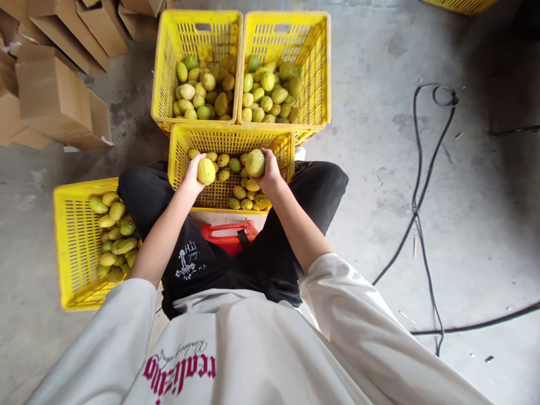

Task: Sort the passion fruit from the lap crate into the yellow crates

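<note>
My left hand (193, 175) is closed around a yellow lemon (206, 171), held up over the left side of the near yellow crate (232, 135). In my right hand (271, 170) is a larger, greener lemon (255, 163), above the right side of the same crate. My fingers are partly hidden behind both fruits. Below my hands, several loose lemons (239, 192) lie on the crate's slotted floor, most of them toward the right. The crate sits between my knees.
Two yellow crates (243, 67) of lemons stand side by side beyond the near one. Another lemon crate (70, 242) is by my left leg. A red plastic item (230, 243) lies between my legs. Cardboard boxes (54, 95) are at far left; black cable (415, 208) crosses the floor at right.
</note>
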Demonstrator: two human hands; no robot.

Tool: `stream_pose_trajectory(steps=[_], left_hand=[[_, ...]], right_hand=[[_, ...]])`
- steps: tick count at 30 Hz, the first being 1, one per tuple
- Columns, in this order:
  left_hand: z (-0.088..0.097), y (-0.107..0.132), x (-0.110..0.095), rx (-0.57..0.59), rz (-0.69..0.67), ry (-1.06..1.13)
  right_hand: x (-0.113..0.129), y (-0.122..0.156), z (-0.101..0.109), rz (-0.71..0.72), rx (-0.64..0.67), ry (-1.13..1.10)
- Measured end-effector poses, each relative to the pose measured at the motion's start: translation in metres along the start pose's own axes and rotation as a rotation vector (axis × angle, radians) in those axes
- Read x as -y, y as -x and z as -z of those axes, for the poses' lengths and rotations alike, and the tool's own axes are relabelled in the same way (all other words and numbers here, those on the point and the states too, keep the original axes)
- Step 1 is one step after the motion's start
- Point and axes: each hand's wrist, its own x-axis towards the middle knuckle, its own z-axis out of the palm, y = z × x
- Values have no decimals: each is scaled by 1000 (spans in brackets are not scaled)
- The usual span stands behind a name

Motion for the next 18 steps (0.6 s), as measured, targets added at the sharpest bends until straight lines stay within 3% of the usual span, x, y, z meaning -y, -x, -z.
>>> stream_pose_trajectory(steps=[5,11,18], left_hand=[[-1,5,-1,-42,133,65],[-1,11,1,-28,134,63],[0,2,4,-19,117,15]], right_hand=[[-3,-2,-4,-26,-25,-26],[-8,-11,-4,19,-49,-31],[-10,-13,-2,30,-54,-8]])
